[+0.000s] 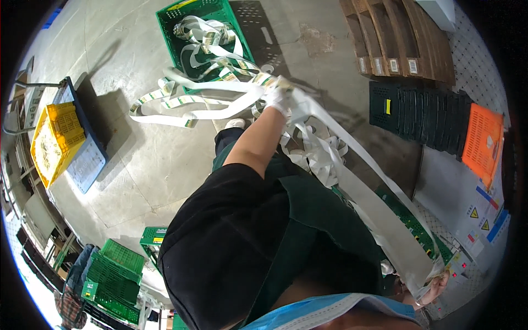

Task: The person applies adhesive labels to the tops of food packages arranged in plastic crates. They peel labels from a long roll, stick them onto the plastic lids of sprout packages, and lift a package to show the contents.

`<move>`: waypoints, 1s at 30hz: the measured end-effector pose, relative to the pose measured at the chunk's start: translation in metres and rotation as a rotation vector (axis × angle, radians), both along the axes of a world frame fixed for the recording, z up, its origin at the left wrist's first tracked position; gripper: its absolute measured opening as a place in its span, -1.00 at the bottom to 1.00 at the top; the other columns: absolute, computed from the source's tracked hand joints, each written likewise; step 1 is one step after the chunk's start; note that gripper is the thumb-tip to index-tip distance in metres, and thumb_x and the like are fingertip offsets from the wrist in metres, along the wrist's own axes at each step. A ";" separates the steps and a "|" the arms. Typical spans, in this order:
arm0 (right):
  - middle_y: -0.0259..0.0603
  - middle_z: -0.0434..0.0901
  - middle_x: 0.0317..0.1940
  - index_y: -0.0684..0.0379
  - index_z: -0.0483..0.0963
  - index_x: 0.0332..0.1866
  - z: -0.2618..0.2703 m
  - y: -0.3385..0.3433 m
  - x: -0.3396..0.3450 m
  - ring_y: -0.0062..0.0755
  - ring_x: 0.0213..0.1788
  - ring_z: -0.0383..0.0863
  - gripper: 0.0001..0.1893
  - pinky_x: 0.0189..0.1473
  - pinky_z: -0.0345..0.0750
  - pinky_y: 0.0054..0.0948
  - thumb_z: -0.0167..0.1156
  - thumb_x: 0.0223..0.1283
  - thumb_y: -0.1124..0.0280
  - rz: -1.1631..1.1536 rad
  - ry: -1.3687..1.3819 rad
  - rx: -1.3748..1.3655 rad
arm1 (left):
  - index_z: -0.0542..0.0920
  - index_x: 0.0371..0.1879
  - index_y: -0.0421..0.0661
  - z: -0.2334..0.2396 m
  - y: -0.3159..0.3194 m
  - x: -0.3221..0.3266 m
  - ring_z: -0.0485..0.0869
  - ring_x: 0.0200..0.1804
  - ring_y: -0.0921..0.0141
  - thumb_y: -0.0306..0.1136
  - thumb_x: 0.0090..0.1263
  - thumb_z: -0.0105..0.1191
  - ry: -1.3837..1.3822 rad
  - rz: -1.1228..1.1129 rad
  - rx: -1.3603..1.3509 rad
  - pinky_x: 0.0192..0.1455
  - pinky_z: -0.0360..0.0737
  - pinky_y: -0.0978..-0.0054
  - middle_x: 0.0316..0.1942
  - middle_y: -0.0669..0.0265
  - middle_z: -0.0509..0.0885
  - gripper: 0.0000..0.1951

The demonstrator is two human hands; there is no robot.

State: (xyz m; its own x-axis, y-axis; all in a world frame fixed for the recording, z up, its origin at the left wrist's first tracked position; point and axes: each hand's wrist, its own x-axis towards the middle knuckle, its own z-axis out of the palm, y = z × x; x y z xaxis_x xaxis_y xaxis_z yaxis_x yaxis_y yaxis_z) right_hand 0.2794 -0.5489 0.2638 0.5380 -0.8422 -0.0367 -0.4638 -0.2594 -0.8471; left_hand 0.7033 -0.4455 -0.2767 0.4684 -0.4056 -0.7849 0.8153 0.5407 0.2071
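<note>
My left hand (278,99), in a white glove, stretches forward and grips a bundle of white label strips (237,86). Loops of these strips, with printed green-and-gold labels, trail into a green plastic crate (165,31) on the floor ahead. From the left hand, long pale strips (396,235) run past my right side to the lower right. There my right hand (438,284) holds their end, its arm mostly hidden behind my blue face mask (342,309). A loose heap of strip (321,159) hangs near my legs, partly over a green crate.
A yellow crate (62,132) stands on a blue platform trolley (88,165) at left. Stacked brown cartons (392,37), folded black crates (416,113) and an orange crate (482,142) line the right. Green crates (115,272) and a person in plaid (70,305) are behind me.
</note>
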 end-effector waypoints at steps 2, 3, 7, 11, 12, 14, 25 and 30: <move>-0.19 0.43 -0.19 0.25 0.37 -0.11 -0.003 0.011 -0.020 -0.35 -0.23 0.41 -0.59 -0.19 0.38 -0.37 0.16 -0.05 0.22 -0.080 -0.097 -0.073 | 0.41 -0.39 -0.02 0.081 -0.027 0.025 0.49 -0.50 0.31 -0.20 0.20 -0.12 -0.010 -0.439 -0.275 -0.42 0.46 0.33 -0.49 0.28 0.49 -0.83; -0.20 0.43 -0.20 0.25 0.37 -0.11 -0.001 0.008 -0.022 -0.37 -0.26 0.40 -0.59 -0.22 0.37 -0.39 0.16 -0.04 0.22 -0.107 -0.138 -0.114 | 0.39 -0.28 -0.11 0.127 -0.056 0.035 0.50 -0.40 0.28 -0.19 0.25 -0.21 -0.057 -0.265 -0.407 -0.28 0.47 0.31 -0.41 0.24 0.49 -0.75; -0.24 0.44 -0.25 0.23 0.38 -0.10 -0.003 -0.006 -0.045 -0.42 -0.37 0.34 -0.61 -0.31 0.32 -0.43 0.15 -0.02 0.23 -0.271 -0.293 -0.269 | 0.36 -0.16 -0.27 0.359 -0.081 0.043 0.44 -0.12 0.22 -0.26 0.28 -0.28 -0.732 -0.183 -0.986 -0.07 0.40 0.25 -0.20 0.06 0.50 -0.68; -0.28 0.45 -0.31 0.20 0.39 -0.08 -0.021 -0.028 -0.075 -0.47 -0.48 0.28 -0.63 -0.41 0.27 -0.48 0.14 0.00 0.24 -0.483 -0.343 -0.286 | 0.54 -0.26 -0.21 0.458 -0.049 -0.012 0.52 -0.26 0.37 -0.29 0.07 0.06 -1.291 -0.240 -0.678 -0.23 0.46 0.44 -0.39 0.21 0.57 -0.70; -0.29 0.45 -0.32 0.20 0.39 -0.08 -0.028 -0.032 -0.083 -0.49 -0.51 0.26 -0.63 -0.43 0.26 -0.50 0.14 0.01 0.24 -0.535 -0.359 -0.282 | 0.53 -0.26 -0.22 0.446 -0.042 -0.008 0.53 -0.32 0.40 -0.32 0.12 -0.01 -1.486 -0.100 -0.633 -0.25 0.47 0.47 -0.43 0.22 0.57 -0.73; -0.31 0.46 -0.35 0.19 0.40 -0.07 -0.052 -0.046 -0.095 -0.51 -0.56 0.23 -0.64 -0.48 0.23 -0.52 0.13 0.02 0.25 -0.621 -0.381 -0.223 | 0.51 -0.28 -0.21 0.414 -0.029 -0.002 0.53 -0.41 0.46 -0.36 0.24 -0.16 -1.158 -0.355 -0.571 -0.30 0.48 0.53 -0.47 0.23 0.57 -0.77; -0.23 0.49 -0.27 0.18 0.33 0.07 -0.132 -0.115 -0.087 -0.54 -0.63 0.31 -0.50 -0.58 0.26 -0.54 0.10 0.03 0.14 -0.856 -0.329 0.073 | 0.43 -0.16 -0.34 0.094 0.231 0.136 0.57 -0.18 0.33 -0.22 0.35 -0.43 -0.428 -0.664 -0.032 -0.17 0.52 0.51 -0.15 0.03 0.54 -0.57; -0.10 0.24 0.13 0.19 0.21 0.16 -0.085 -0.129 -0.046 -0.15 0.09 0.29 -0.39 0.08 0.29 -0.27 0.08 0.03 0.08 -0.849 -0.032 -0.352 | 0.51 -0.32 -0.27 0.098 0.226 0.116 0.59 -0.40 0.42 -0.26 0.32 -0.38 -0.439 -0.508 0.368 -0.44 0.50 0.63 -0.29 0.13 0.60 -0.63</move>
